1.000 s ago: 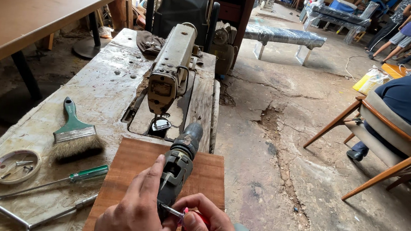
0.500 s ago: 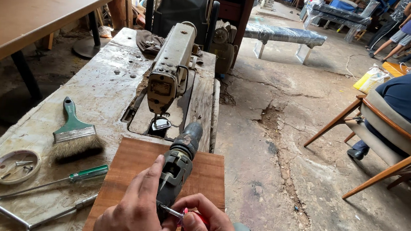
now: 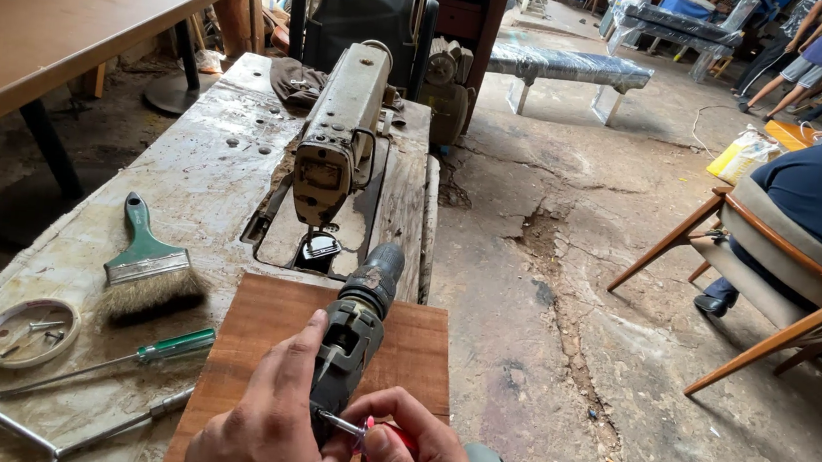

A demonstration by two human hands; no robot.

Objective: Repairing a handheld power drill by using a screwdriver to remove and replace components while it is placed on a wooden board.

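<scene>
Power drill (image 3: 360, 307) lay at lower centre of the frame, on a reddish wooden board (image 3: 420, 347) resting on the worn sewing-machine table (image 3: 196, 170). Chuck end pointed toward the old sewing machine (image 3: 340, 134) at upper centre.

Left hand (image 3: 261, 428) was closed around the drill body, fingers wrapped, thumb up along the housing. Right hand (image 3: 409, 457) was pinched shut on a small red-handled screwdriver (image 3: 362, 429); its thin metal shaft met the side of the drill near the grip. Tip contact itself was too small to confirm.

Judgement on doing this well: keep the driver square to the screw and press along its axis so the tip does not slip; the left hand should pin the drill flat against the board to stop it rolling.

Left of the board: a green-handled brush (image 3: 149, 261), a green-handled screwdriver (image 3: 117, 361), a metal T-wrench (image 3: 21, 420), and a round lid (image 3: 28, 330) holding small parts. At right, a person sat in a wooden chair (image 3: 777, 286), well apart.
</scene>
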